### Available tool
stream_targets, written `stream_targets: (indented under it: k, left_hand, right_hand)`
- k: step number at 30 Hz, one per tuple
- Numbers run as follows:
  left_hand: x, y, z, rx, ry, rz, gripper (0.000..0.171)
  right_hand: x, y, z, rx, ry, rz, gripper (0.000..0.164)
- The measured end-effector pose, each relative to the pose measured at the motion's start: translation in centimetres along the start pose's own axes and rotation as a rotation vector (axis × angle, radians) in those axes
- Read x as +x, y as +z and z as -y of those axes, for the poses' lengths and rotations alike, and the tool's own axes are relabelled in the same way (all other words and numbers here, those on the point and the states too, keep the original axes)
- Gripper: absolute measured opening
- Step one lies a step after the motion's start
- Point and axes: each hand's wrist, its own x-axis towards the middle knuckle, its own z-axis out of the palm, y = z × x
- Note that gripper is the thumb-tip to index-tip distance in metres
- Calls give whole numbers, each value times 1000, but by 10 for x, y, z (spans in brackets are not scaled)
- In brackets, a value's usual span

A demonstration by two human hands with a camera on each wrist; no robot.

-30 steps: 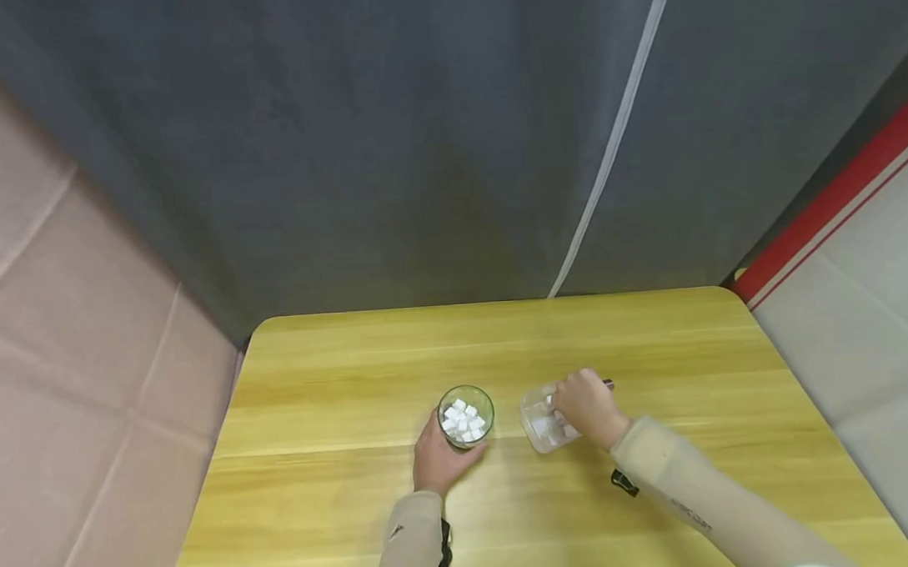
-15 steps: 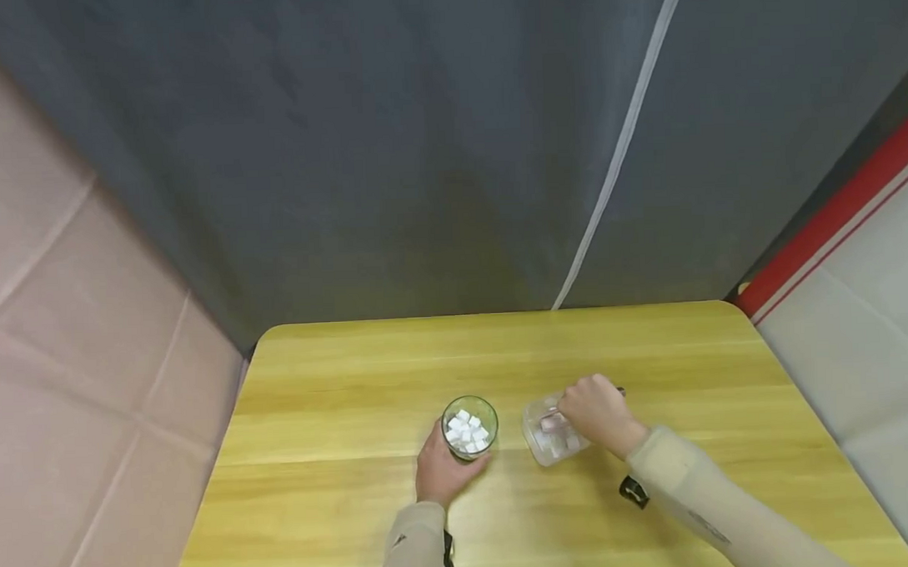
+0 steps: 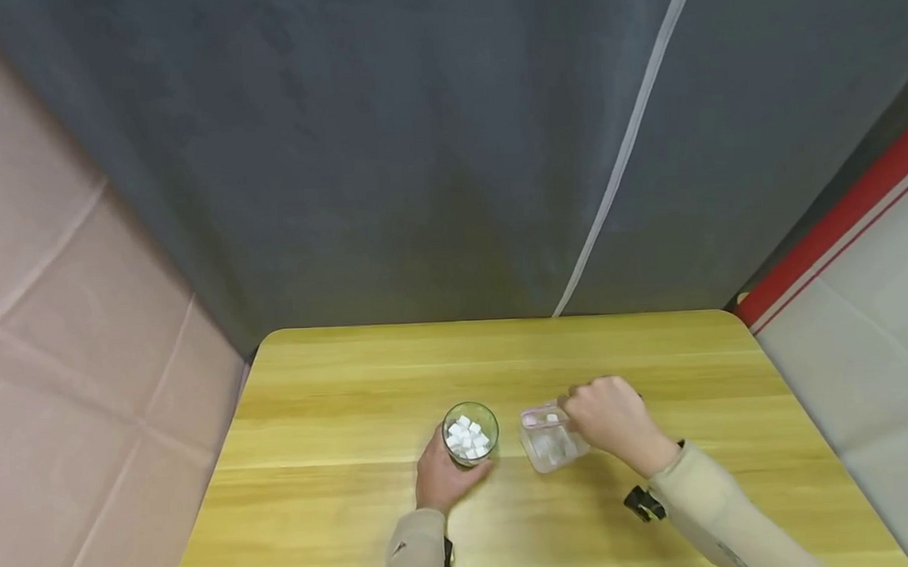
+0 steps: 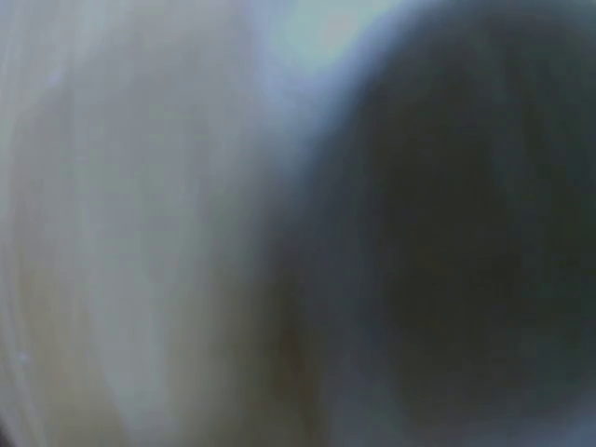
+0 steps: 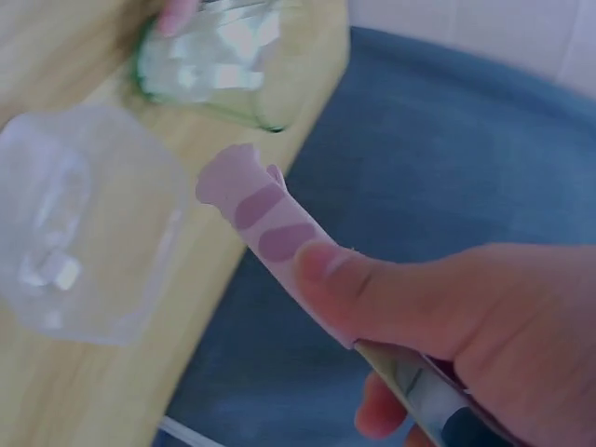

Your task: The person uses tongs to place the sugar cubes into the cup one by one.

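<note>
My left hand grips a green-tinted glass from its near left side. White cubes fill the part of the glass seen from above. To the right, my right hand holds pink tongs, their tips pointing left over the far side of a clear plastic container. In the right wrist view the thumb presses the tongs, whose end is shaped like a paw. A white cube shows in the container. I cannot tell whether the tongs hold a cube. The left wrist view is blurred.
Glass and container are side by side on a wooden table. A dark grey curtain hangs behind its far edge. A pink padded wall is on the left, a white panel with a red band on the right.
My right hand has moved up and slightly right, drawing the tongs out of the container; their tips now point left. My left hand keeps the glass. The head view has tilted slightly.
</note>
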Motion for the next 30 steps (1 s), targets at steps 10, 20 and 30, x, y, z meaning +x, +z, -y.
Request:
stream_targets:
  k: [10, 20, 30]
  left_hand:
    - [7, -1, 3, 12, -7, -6, 91]
    - [11, -1, -4, -10, -10, 6, 90]
    - [15, 0, -5, 0, -23, 16, 92]
  right_hand:
    - [22, -20, 11, 115, -28, -100, 23]
    - [38, -15, 24, 120, -39, -104, 26]
    - [13, -22, -2, 25, 96, 50, 42]
